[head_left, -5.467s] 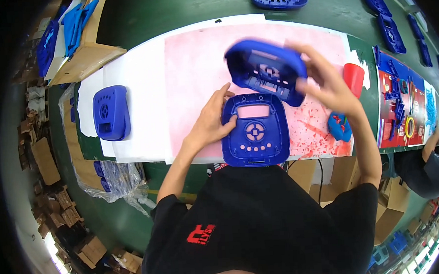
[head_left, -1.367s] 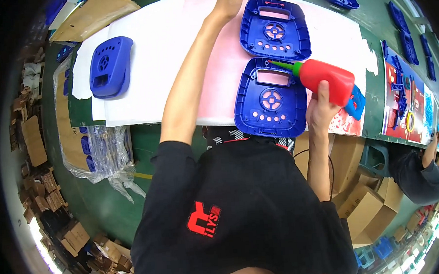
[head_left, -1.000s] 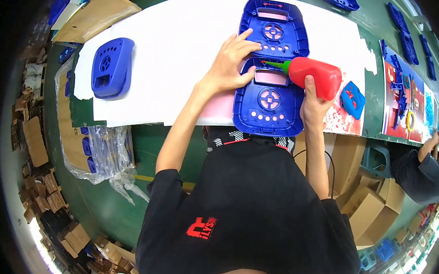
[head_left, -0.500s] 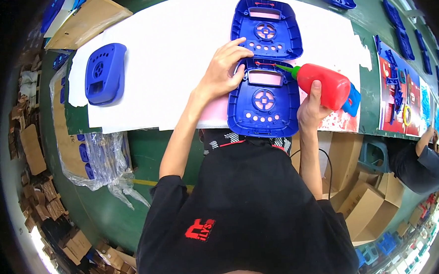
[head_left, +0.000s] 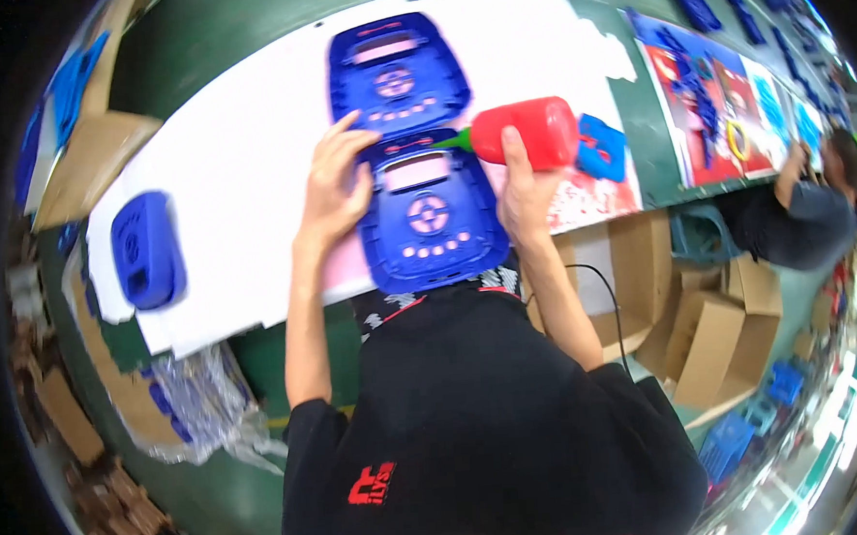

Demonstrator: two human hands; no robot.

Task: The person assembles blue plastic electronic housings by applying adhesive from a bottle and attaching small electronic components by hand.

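Two blue plastic housing panels lie inside-up, end to end: the far panel (head_left: 378, 94) and the near panel (head_left: 402, 232), which overhangs the table's front edge. Each has a rectangular window, a round cross-shaped grille and a row of small holes. My right hand (head_left: 524, 190) is wrapped round a red squeeze bottle (head_left: 542, 131) with a green nozzle. The bottle is tipped over, its tip by a thin red strip at the near panel's top. My left hand (head_left: 335, 187) holds nothing; its fingers are apart, at the panels' left edges where they meet.
A blue housing (head_left: 147, 251) lies outer side up at the left of the white sheet (head_left: 248, 151). Right of the bottle sits a blue cloth-like piece (head_left: 601, 147) beside red stains. Cardboard boxes (head_left: 709, 345) stand below on the right; another person (head_left: 798, 204) sits beyond them.
The whole view has swung, so the table and panels appear further left and slightly turned. Both hands keep about the same places at the panels, and the nozzle tip stays by the red strip.
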